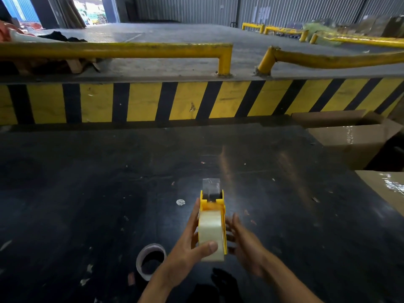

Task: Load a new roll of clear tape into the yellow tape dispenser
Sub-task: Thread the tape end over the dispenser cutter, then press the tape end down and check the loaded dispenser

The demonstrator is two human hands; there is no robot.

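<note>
With the roll of clear tape (pixel 211 234) already sitting in the yellow tape dispenser (pixel 213 206), I'm reading this as the threading step, not the seating step. I'm holding the dispenser up over the black table (pixel 87 182), nose pointing away from me. My left hand (pixel 188 248) is gripping it from the side, thumb pressing across the near face of the roll. My right hand (pixel 242 243) is sitting just beside the dispenser's right wall, fingers spread and loose; it's blurred, so I can't tell if it's touching. A strip of clear film (pixel 211 186) is sticking out past the front end, so the lead seems fed through. An empty tape core (pixel 150 260) is lying on the table near my left wrist. Next move as I judge it: right hand pinching that free end, pulling it taut over the cutter, checking the roll is turning freely.
</note>
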